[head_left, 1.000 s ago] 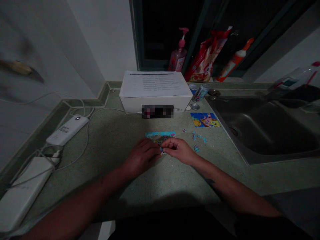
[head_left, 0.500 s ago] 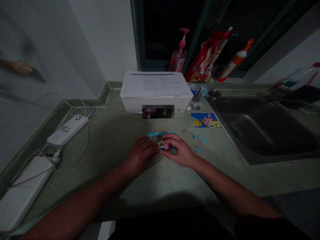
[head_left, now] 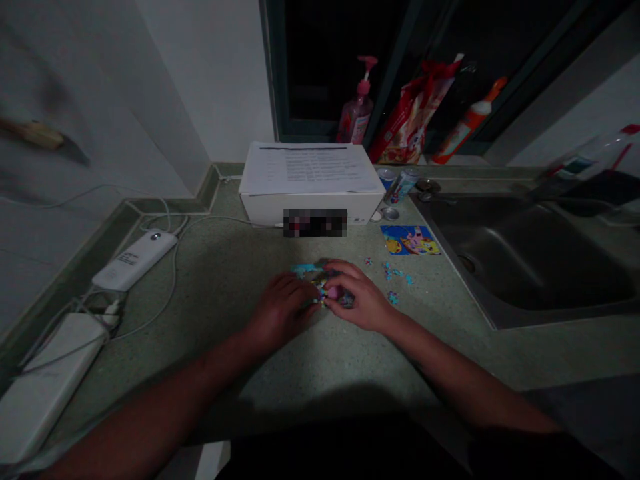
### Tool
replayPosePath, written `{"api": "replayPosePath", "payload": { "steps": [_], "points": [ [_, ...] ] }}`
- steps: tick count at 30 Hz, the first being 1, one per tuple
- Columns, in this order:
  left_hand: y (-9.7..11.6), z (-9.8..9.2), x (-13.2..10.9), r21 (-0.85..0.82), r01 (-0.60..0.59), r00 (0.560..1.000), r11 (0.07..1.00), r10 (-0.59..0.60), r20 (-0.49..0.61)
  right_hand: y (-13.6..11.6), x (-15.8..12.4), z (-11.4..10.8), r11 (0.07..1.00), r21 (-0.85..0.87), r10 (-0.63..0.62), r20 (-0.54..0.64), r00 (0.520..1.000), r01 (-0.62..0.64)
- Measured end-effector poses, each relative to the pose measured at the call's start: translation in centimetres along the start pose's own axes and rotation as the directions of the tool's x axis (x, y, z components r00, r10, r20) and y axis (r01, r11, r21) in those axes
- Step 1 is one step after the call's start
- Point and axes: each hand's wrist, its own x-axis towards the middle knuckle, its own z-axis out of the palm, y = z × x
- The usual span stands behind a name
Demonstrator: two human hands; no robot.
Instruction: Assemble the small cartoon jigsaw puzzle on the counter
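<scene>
A small, partly assembled jigsaw puzzle (head_left: pixel 303 268) lies on the counter, its light-blue far edge showing. Both hands cover most of it. My left hand (head_left: pixel 283 307) is closed at its left side, fingertips pressed on the near middle. From the right, my right hand (head_left: pixel 364 297) curls over the puzzle, thumb and index finger pinched close to the left fingertips. Any single piece between them is too small and blurred to make out. Loose blue jigsaw pieces (head_left: pixel 393 297) lie to the right of my right hand.
Behind the puzzle stands a white box (head_left: pixel 310 200) with a printed sheet on top. A blue cartoon picture card (head_left: pixel 411 240) lies beside the metal sink (head_left: pixel 520 253). Cans (head_left: pixel 401 188) stand near the box. At left are a white power bank (head_left: pixel 135 259) and cables.
Both hands stay at the puzzle, with only slight finger movement. My right fingers shift a little over its far edge, covering more of the blue strip.
</scene>
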Motion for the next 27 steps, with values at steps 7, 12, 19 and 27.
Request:
{"api": "replayPosePath", "payload": {
  "steps": [7, 12, 19, 27],
  "points": [
    [0.1, -0.1, 0.0, 0.089, 0.034, 0.987, 0.995, -0.048, 0.156, 1.9, 1.2, -1.3, 0.984, -0.174, 0.037, -0.005, 0.999, -0.038],
    [0.1, 0.1, -0.2, 0.110, 0.007, 0.974, 0.994, -0.032, 0.224, 2.8, 2.5, -0.6, 0.970, -0.242, 0.020, 0.050, 0.999, -0.007],
    [0.0, 0.2, -0.1, 0.120, 0.030, 0.960, 0.992, -0.063, 0.274, 3.5, 2.7, 0.5, 0.971, -0.236, 0.061, 0.077, 0.995, -0.041],
    [-0.1, 0.2, -0.2, 0.118, 0.038, 0.959, 0.992, -0.070, 0.274, 3.5, 2.6, 0.7, 0.965, -0.262, 0.073, 0.140, 0.987, -0.034]
  ]
}}
